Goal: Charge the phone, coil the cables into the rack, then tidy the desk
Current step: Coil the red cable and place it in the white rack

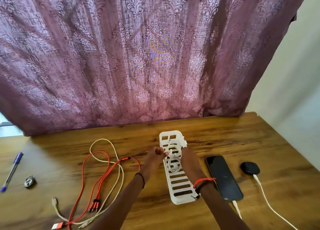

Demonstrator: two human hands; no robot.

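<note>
Wooden desk (225, 136), purple curtain (138, 56) hanging behind it. White rack (181, 190) lies mid-desk, with the white cable (173, 162) coiled over the rack's far half. Left hand (155, 154) at the rack's left edge, fingers curled and pinching the cable. Right hand (186, 154) at the rack's right edge against the coil. Its fingers are behind the loops, so can't tell if they grip. Step looks like seating the coil: keep loops tight, tuck the plug end inside so it doesn't spring out, steady the rack. Phone (223, 177) just right of the rack, plugged in, screen dark, so charging unconfirmed. Red cable (83, 177) and beige cable (107, 141) lie tangled left of the rack, near ends partly cut off. Pen (12, 170) sits farther left.
</note>
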